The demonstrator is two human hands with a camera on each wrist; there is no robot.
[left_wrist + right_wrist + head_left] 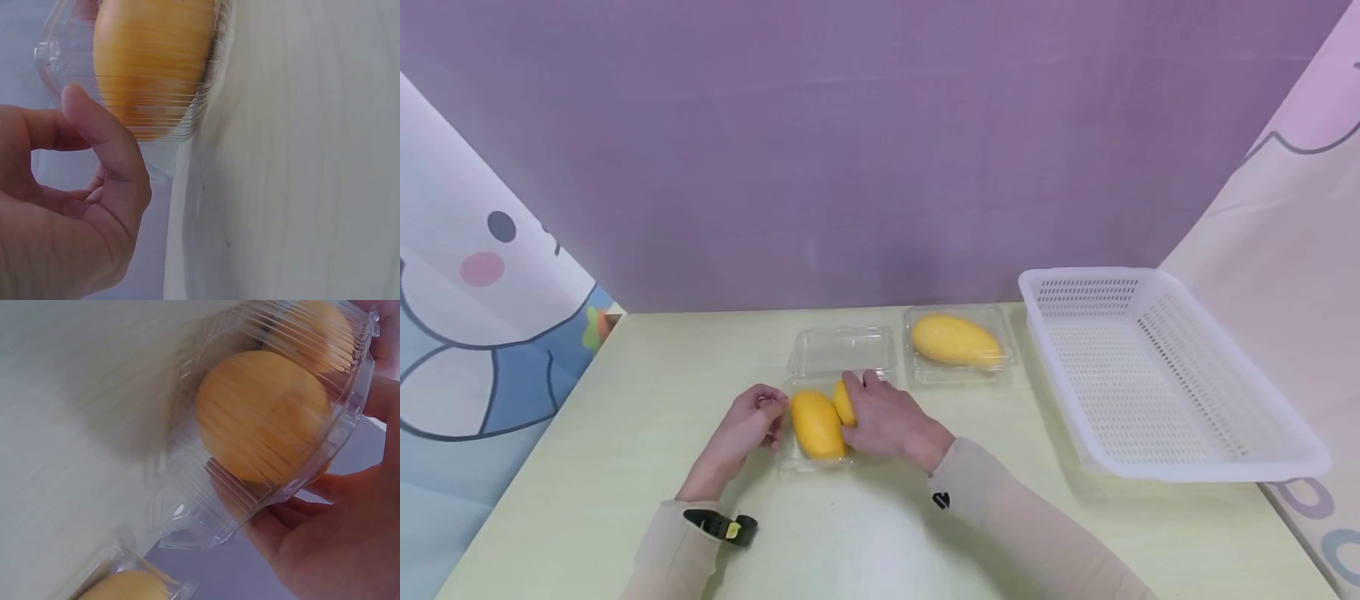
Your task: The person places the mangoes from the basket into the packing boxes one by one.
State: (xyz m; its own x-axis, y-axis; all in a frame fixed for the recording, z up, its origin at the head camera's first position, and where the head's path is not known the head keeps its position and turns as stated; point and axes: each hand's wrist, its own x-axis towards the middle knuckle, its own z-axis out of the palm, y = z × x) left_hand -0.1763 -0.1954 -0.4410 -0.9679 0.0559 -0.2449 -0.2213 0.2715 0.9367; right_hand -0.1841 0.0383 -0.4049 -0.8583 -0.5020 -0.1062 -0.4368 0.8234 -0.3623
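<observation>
A yellow mango [817,425] lies in the left part of a clear plastic clamshell box [808,464], whose lid [842,352] is folded back away from the person. In the right part of the box, my right hand [887,417] holds a second mango [844,404], thumb on the near side and fingers over the far side. My left hand [748,425] is at the box's left edge. The left wrist view shows its thumb and forefinger [119,144] bent together at the ribbed rim, with a mango [150,56] behind the plastic.
Right of the lid, another clear clamshell box [925,375] contains a mango [957,340]. A large white perforated plastic basket [1217,471] stands at the table's right. A purple backdrop [880,167] rises behind the pale table [587,467], with printed cloth at both sides.
</observation>
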